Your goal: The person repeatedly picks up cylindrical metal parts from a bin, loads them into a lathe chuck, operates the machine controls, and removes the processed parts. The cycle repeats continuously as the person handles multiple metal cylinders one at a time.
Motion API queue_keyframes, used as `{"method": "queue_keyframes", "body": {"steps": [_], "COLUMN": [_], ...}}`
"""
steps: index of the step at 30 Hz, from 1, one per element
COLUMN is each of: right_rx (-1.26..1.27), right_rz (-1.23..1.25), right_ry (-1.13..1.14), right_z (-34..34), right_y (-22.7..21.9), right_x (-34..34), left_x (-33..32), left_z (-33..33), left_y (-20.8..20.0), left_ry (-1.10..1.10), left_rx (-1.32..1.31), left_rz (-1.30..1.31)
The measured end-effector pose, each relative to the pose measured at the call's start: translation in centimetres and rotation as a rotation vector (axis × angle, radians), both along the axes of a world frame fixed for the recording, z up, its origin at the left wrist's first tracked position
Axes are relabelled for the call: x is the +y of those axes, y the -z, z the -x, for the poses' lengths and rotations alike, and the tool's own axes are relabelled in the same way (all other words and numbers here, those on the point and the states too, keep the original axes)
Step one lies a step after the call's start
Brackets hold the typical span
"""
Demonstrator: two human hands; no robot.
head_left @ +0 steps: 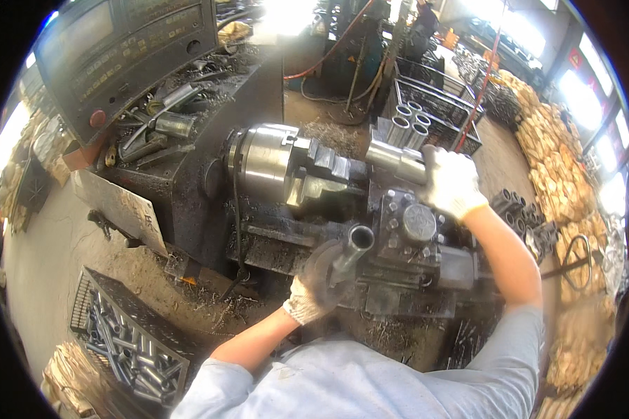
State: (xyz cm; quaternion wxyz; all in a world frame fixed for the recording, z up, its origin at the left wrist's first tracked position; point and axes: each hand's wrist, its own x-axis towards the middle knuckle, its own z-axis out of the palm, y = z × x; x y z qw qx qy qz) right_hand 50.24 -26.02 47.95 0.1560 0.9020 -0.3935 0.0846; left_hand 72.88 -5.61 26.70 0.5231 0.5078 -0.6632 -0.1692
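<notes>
My left hand (pixel 319 276), in a work glove with dark, soiled fingers, is closed around a short metal tube (pixel 358 243). The tube tilts with its open end up, in front of the lathe's tool post (pixel 418 222). Farther right, my right hand (pixel 456 183) in a whitish glove is closed on the end of a shiny metal tube (pixel 397 160) lying crosswise behind the tool post; its fingertips are partly hidden. Several similar tubes (pixel 418 133) stand upright just beyond it. To the left is the lathe chuck (pixel 267 162) with its stepped jaws (pixel 321 162), with no tube visible in them.
A control panel (pixel 129 49) with a red button (pixel 98 118) rises at the far left. Tools (pixel 162 115) and metal chips cover the machine's top. A crate (pixel 182 369) of tubes stands lower left. More tubes (pixel 517 209) and stacked sacks (pixel 566 188) are on the right.
</notes>
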Motion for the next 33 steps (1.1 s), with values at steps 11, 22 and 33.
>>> {"method": "queue_keyframes", "body": {"steps": [11, 22, 33], "right_rx": [-1.176, -0.520, -1.067], "right_rz": [-1.883, -1.492, -0.821], "right_ry": [0.266, 0.218, 0.324], "right_z": [-4.3, -1.7, 5.7], "right_y": [22.4, 28.7, 24.2], "right_x": [20.7, 20.9, 18.6], "left_x": [4.0, 5.5, 2.7], "left_z": [-1.4, -3.3, -2.2], "left_y": [-0.9, 9.9, 3.3], "left_ry": [0.171, 0.134, 0.025], "left_rx": [1.204, 1.712, 0.277], "left_rz": [-0.926, -0.764, -0.674]}}
